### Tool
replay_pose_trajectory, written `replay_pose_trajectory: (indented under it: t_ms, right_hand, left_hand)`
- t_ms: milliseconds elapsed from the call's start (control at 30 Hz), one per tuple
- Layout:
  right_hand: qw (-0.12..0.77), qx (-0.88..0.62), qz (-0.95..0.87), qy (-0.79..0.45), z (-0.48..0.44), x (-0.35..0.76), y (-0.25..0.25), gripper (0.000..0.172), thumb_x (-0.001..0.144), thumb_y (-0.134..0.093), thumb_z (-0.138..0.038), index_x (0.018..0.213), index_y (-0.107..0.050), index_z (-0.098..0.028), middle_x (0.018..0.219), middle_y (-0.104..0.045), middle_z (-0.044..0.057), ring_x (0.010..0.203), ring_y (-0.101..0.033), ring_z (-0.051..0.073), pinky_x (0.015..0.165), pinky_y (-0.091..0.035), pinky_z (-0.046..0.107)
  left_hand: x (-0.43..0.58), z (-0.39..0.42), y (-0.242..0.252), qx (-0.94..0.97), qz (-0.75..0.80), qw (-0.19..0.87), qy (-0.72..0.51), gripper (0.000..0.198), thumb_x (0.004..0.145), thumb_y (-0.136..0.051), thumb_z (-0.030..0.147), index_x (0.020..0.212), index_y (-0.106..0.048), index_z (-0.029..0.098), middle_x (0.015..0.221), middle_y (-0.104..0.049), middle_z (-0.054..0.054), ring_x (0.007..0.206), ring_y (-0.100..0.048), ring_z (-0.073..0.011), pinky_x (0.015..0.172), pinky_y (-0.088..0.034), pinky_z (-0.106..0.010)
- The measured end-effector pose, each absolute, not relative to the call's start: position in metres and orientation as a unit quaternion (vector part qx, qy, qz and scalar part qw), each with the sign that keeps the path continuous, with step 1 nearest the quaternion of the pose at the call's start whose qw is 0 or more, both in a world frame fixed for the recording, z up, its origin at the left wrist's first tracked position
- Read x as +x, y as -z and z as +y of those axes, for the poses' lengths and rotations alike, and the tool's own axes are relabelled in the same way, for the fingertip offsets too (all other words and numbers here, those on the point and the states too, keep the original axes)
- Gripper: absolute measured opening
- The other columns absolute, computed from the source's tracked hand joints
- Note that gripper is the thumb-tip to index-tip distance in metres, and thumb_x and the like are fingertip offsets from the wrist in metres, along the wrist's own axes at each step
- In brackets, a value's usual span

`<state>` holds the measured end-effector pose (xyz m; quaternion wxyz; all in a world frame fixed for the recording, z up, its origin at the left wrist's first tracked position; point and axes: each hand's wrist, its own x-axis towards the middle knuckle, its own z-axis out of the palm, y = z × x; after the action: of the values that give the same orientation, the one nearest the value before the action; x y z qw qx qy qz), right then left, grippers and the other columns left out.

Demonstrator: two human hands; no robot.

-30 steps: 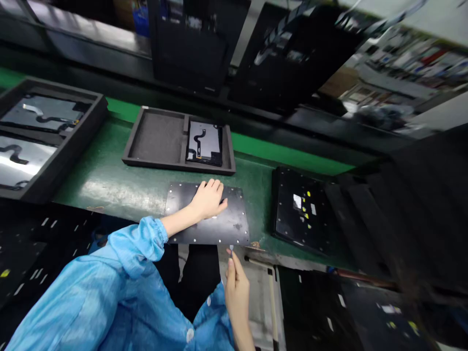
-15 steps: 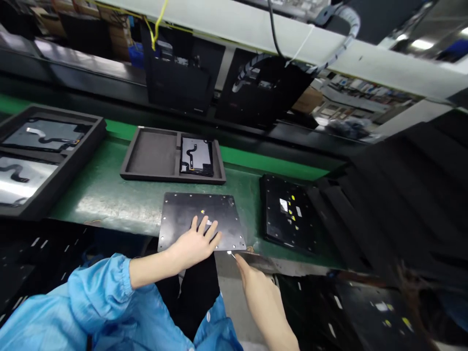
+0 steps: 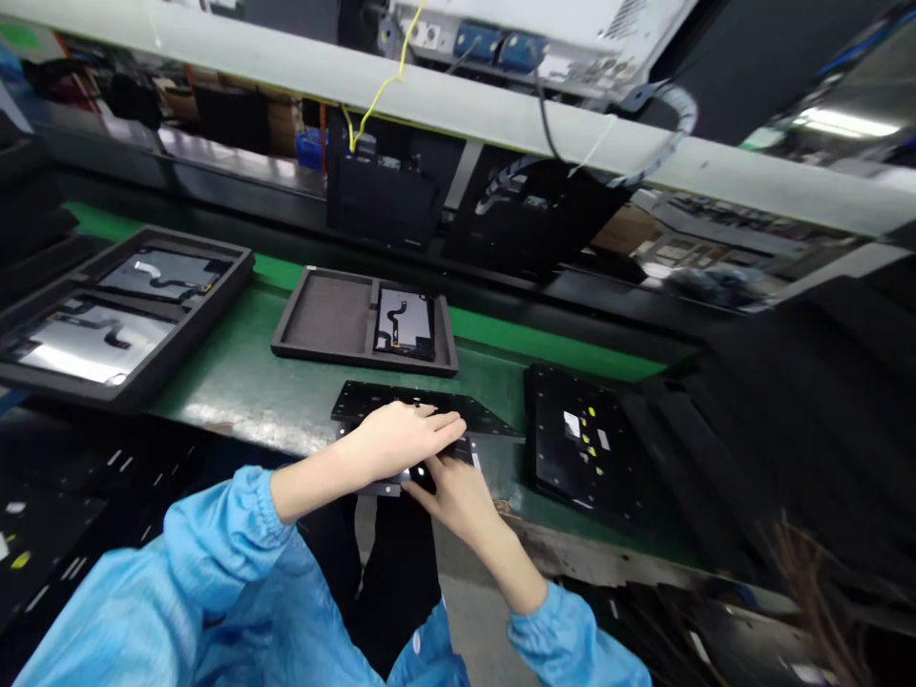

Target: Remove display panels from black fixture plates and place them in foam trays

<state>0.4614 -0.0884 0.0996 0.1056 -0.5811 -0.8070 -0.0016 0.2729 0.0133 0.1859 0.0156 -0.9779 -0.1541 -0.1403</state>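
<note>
A flat black plate (image 3: 429,403) with small holes along its rim lies on the green belt (image 3: 236,382), its near edge raised off the surface. My left hand (image 3: 401,437) rests over that near edge, fingers together and wrapped onto it. Just below, my right hand (image 3: 449,489) comes in from underneath with its fingers curled on the same edge. A second dark strip with pale dots (image 3: 383,488) shows under my left hand; I cannot tell whether it is a separate plate. Both sleeves are light blue.
A dark foam tray (image 3: 322,348) behind the plate holds one screen part (image 3: 405,322) in its right pocket. A larger tray (image 3: 154,377) with two parts sits at the left. A black fixture (image 3: 579,434) with yellow dots lies to the right, beside stacked black panels (image 3: 787,420).
The plate lay flat under my left palm; now its near edge is lifted. My right hand moved up from below the table edge to the plate's edge. The camera tilted upward.
</note>
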Motion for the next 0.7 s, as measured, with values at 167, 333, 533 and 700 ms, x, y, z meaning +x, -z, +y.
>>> replay_pose_trajectory:
  t_ms: [167,333,533,700]
  right_hand:
    - [0.128,-0.432,-0.888,0.096,-0.062,0.471,-0.088,0.020,0.100,-0.070,-0.039,0.108,-0.076,-0.022,0.092,-0.079,0.008,0.077,-0.068,0.022,0.070,-0.050,0.032]
    - [0.162,-0.336,-0.907,0.195,-0.064,0.477,-0.098,0.023,0.102,-0.058,-0.011,0.098,-0.076,-0.025,0.075,-0.072,-0.001,0.059,-0.054,0.014,0.058,-0.037,0.030]
    - [0.193,-0.361,-0.878,0.248,-0.095,0.489,-0.130,0.032,0.103,-0.054,-0.007,0.126,-0.076,-0.013,0.107,-0.083,0.012,0.070,-0.065,0.018,0.059,-0.043,0.035]
    - [0.214,-0.528,-0.821,0.024,-0.201,0.526,-0.147,0.064,0.101,-0.054,-0.039,0.160,-0.044,-0.060,0.134,-0.077,0.000,0.086,-0.080,0.029,0.068,-0.065,0.049]
  left_hand:
    - [0.269,0.004,-0.172,-0.980,-0.137,0.066,0.125,0.046,0.103,-0.062,0.015,0.148,-0.054,0.012,0.160,-0.061,-0.012,0.137,-0.068,-0.0303,0.095,-0.065,-0.039]
    - [0.268,0.003,-0.157,-0.976,-0.151,0.076,0.135,0.046,0.107,-0.057,0.018,0.152,-0.053,0.013,0.160,-0.061,-0.010,0.139,-0.067,-0.0307,0.102,-0.064,-0.040]
    - [0.262,-0.001,-0.163,-0.976,-0.167,0.035,0.133,0.048,0.106,-0.057,0.016,0.154,-0.053,0.017,0.161,-0.060,-0.009,0.143,-0.064,-0.0281,0.109,-0.060,-0.038]
    - [0.255,-0.013,-0.150,-0.971,-0.174,0.016,0.162,0.046,0.111,-0.051,0.019,0.156,-0.054,0.024,0.161,-0.061,-0.003,0.144,-0.062,-0.0255,0.116,-0.054,-0.039]
